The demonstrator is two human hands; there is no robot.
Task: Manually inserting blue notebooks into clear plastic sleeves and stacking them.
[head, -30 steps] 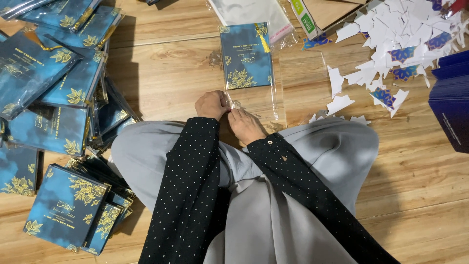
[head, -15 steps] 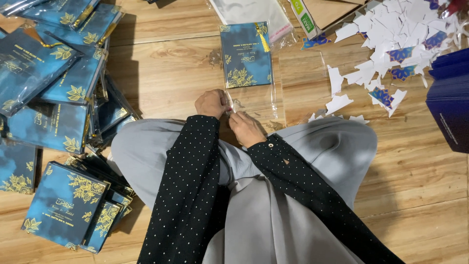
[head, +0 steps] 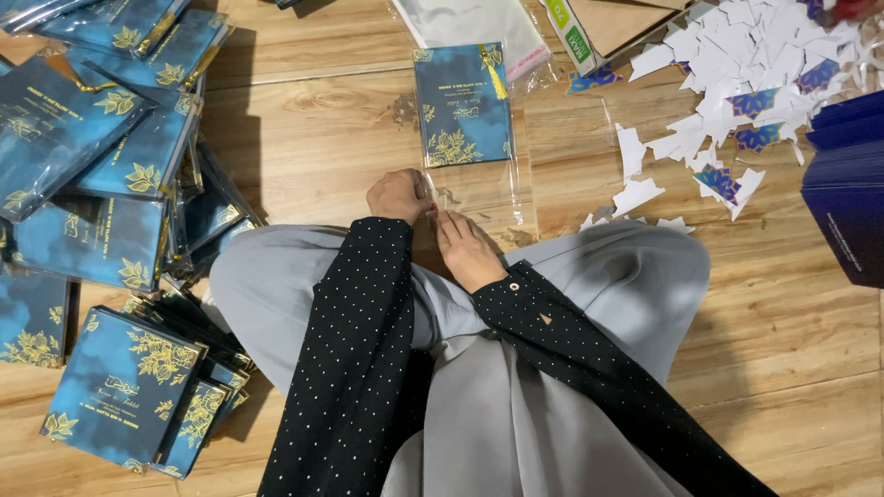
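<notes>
A clear plastic sleeve (head: pixel 479 175) holding a blue card with gold leaves (head: pixel 462 106) lay on the floor, wrapped blue-and-gold cards (head: pixel 101 156) were heaped at left, and a brown carton with a green-white label (head: pixel 575 32) sat above.

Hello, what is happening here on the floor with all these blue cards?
A person sits on the wooden floor with both hands at the open near end of a clear sleeve holding a blue card. The left hand and right hand pinch its edge. Sleeved cards lie left, paper scraps right.
</notes>
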